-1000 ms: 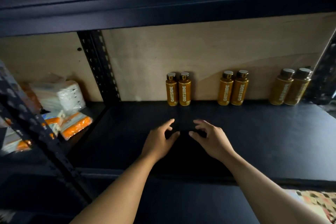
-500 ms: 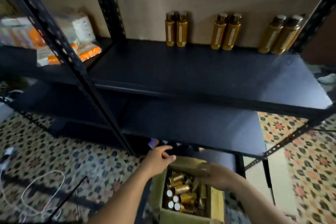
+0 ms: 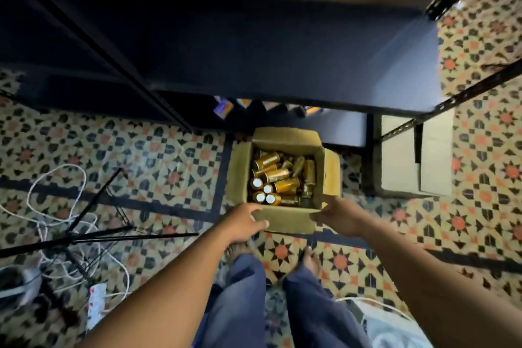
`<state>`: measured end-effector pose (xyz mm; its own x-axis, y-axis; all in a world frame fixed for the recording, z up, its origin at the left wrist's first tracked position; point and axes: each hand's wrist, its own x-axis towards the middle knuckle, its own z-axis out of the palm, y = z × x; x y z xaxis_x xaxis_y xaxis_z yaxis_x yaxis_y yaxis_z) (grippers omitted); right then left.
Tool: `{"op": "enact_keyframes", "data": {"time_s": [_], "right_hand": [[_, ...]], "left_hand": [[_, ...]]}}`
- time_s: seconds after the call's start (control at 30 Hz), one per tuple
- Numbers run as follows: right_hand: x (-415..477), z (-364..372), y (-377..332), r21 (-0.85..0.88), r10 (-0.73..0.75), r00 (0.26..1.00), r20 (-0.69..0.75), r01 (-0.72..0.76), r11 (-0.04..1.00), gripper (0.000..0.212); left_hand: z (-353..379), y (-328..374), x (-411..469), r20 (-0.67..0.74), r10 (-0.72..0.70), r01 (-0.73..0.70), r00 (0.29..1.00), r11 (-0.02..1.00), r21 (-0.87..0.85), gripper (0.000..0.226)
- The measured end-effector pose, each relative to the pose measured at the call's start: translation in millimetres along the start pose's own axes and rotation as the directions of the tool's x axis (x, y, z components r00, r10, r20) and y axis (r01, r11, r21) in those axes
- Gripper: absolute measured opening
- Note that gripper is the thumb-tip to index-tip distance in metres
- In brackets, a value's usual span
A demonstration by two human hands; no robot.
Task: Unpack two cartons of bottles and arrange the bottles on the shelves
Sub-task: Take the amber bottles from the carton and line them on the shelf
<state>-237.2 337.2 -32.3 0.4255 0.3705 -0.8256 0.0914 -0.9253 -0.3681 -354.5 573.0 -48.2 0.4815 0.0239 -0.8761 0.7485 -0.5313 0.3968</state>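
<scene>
A brown cardboard carton point(image 3: 285, 220), open and full of jumbled gold bottles point(image 3: 278, 178), sits on the patterned tile floor point(image 3: 169, 155) below the black metal shelf point(image 3: 282, 51). The left hand point(image 3: 243, 223) curls its fingers over the near flap; the right hand point(image 3: 341, 217) seems to pinch that flap's other corner.

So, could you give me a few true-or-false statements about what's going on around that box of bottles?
1. The carton stands open on the patterned floor. True.
2. The bottles inside stand upright in neat rows. False: they lie jumbled, most of them on their sides.
3. The left hand and right hand both hold the carton's near flap. True.
4. The right hand is lifting a bottle out. False: it pinches the flap's corner, and neither hand holds a bottle.
5. White cables lie on the floor to the left of the carton. True.
</scene>
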Motion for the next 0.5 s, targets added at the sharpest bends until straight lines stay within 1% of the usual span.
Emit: {"op": "enact_keyframes", "data": {"time_s": [0.07,0.17,0.27,0.4,0.5], "right_hand": [[33.4,9.5,0.6,0.046,-0.012,0.999,-0.049,0.014,0.999,0.032],[91.4,32.6,6.9,0.111,-0.001,0.994,-0.108,0.013,0.994,0.03],[159.1,68.2,24.1,0.167,0.024,0.992,-0.125,-0.002,0.986,0.034],[247.4,112.6,58.9,0.224,0.051,0.994,-0.095,-0.028,0.974,0.03],[306.6,137.2,84.2,0.276,0.092,0.984,-0.152,-0.048,0.96,0.028]], "left_hand": [[-2.2,-7.9,36.5,-0.004,0.015,-0.015,1.0,1.0,0.014,0.061],[-5.3,-22.8,94.6,-0.019,0.03,-0.029,0.999,0.998,0.048,0.061],[-2.3,-42.9,163.8,-0.033,0.057,-0.053,0.998,0.994,0.098,0.056],[11.7,-70.2,257.9,-0.044,0.089,-0.079,0.995,0.976,0.204,0.054],[20.5,-80.3,313.6,-0.099,0.179,-0.149,0.979,0.954,0.261,0.049]]}}
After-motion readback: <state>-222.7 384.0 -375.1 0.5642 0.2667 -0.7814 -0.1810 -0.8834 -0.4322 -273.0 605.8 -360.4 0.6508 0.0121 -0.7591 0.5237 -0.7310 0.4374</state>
